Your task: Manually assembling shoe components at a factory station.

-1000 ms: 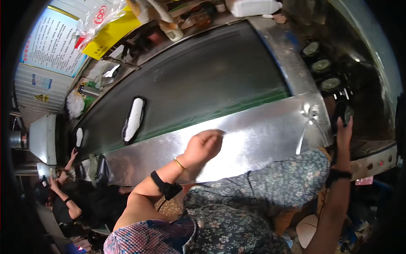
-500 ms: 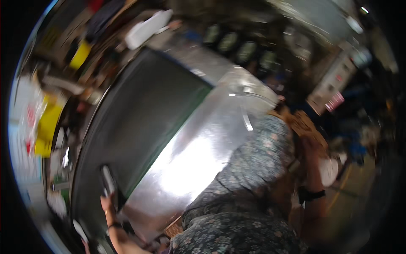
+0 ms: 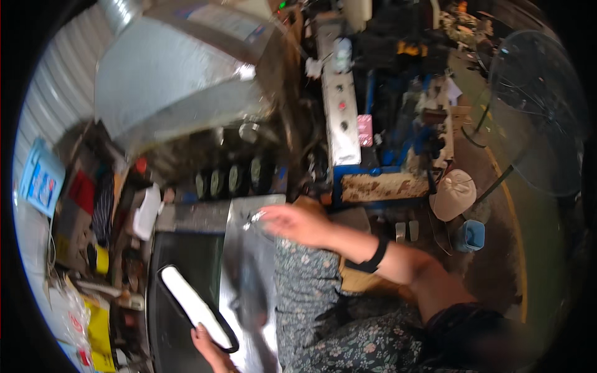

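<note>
- While the left hand (image 3: 208, 343) grips the long white black-rimmed paddle (image 3: 198, 308) at 7 o'clock over the dark griddle (image 3: 186, 261), a loose wrist could let it slip.
- Right hand (image 3: 295, 224), open-fingered, rests on the steel edge (image 3: 249, 273); its grasp I cannot tell. Burn risk if hot.
- Steel hood (image 3: 180, 81) at 11; fan (image 3: 541, 112) at 2; cluttered stall.

Head view, steeply down, close

Left hand (image 3: 208, 345): gripped a long white scraper (image 3: 196, 307) above the dark griddle (image 3: 180, 248).
Right hand (image 3: 292, 222): reached over the steel counter (image 3: 245, 248).
</note>
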`<move>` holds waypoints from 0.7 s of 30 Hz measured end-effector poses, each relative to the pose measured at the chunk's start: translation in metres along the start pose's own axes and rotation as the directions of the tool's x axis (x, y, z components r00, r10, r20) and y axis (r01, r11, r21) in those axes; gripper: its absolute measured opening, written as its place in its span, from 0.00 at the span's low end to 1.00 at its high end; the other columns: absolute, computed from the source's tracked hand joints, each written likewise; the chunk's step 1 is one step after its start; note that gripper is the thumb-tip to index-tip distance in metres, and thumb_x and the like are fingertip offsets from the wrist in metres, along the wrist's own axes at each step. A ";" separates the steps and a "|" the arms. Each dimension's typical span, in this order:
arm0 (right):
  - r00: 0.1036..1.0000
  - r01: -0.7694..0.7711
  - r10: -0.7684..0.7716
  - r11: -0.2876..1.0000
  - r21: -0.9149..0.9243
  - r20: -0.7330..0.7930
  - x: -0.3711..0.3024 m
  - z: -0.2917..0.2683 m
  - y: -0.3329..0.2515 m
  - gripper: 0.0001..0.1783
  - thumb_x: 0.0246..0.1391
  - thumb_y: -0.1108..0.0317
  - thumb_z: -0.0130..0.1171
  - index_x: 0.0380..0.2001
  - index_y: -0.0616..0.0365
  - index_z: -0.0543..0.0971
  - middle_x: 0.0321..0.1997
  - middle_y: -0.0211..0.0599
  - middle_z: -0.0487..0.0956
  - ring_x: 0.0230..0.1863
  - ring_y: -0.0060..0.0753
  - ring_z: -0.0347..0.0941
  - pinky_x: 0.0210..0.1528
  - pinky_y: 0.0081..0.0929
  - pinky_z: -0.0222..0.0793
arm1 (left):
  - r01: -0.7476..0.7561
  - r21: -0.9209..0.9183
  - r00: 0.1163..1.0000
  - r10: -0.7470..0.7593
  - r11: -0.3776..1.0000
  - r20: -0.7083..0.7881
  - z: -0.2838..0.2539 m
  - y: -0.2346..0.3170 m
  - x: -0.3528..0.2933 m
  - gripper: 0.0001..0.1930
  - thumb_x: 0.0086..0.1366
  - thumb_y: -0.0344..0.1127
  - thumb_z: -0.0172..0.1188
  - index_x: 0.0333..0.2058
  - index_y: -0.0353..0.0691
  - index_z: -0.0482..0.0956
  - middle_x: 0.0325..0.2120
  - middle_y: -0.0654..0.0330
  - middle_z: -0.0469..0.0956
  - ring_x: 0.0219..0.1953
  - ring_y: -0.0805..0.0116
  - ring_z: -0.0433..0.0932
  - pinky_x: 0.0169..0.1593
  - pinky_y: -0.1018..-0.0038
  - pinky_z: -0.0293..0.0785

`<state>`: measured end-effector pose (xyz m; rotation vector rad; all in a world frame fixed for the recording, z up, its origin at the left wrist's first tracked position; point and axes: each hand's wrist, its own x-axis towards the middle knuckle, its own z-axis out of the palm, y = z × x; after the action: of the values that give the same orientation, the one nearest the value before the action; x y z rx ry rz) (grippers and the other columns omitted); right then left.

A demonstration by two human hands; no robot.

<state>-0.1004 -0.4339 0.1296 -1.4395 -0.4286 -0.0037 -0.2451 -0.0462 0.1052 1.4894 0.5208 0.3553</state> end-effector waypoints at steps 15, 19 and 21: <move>0.998 0.048 -0.064 0.788 -0.614 -0.005 -0.064 0.005 -0.047 0.24 0.61 0.55 0.55 0.55 0.57 0.71 0.26 0.53 0.79 0.28 0.56 0.78 0.30 0.45 0.73 | -0.223 -0.071 0.596 0.194 0.972 0.780 0.237 0.033 -0.071 0.47 0.52 0.21 0.65 0.68 0.36 0.48 0.63 0.51 0.58 0.64 0.59 0.59 0.67 0.67 0.54; 0.968 0.224 -0.240 0.681 -0.697 0.077 -0.060 0.004 -0.030 0.24 0.59 0.58 0.58 0.55 0.57 0.72 0.33 0.46 0.81 0.28 0.51 0.79 0.30 0.40 0.74 | 0.021 -0.101 0.530 0.074 0.995 0.845 0.233 0.048 -0.068 0.49 0.48 0.26 0.64 0.69 0.39 0.49 0.64 0.52 0.58 0.66 0.56 0.58 0.68 0.64 0.53; 0.916 0.355 -0.381 0.631 -0.689 0.123 -0.057 0.000 -0.029 0.23 0.56 0.60 0.60 0.54 0.56 0.74 0.42 0.41 0.81 0.30 0.45 0.80 0.30 0.37 0.77 | 0.287 -0.187 0.475 0.030 0.940 0.880 0.231 0.050 -0.056 0.53 0.44 0.30 0.62 0.70 0.40 0.46 0.62 0.50 0.62 0.64 0.53 0.61 0.67 0.62 0.58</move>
<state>-0.1610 -0.4523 0.1408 -2.0766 -0.7427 -0.5913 -0.1646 -0.2687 0.1618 1.1025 -0.2718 -0.4677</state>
